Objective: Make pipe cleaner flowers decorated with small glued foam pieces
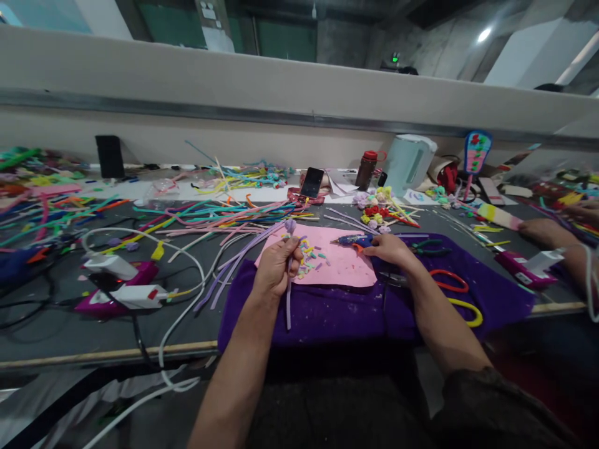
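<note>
Left hand pinches a lilac pipe-cleaner flower over the left of the pink sheet; right hand curls round a blue glue gun, I think, on its right.

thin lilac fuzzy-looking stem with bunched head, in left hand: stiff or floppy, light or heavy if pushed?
The thin lilac fuzzy-looking stem runs straight below the left hand, so probably holds its shape. Its slimness suggests it's light and bends easily. The small lilac bunched head on top may make it top-heavy.

Front purple cloth passable; glue gun, pliers obstruct beyond.
</note>
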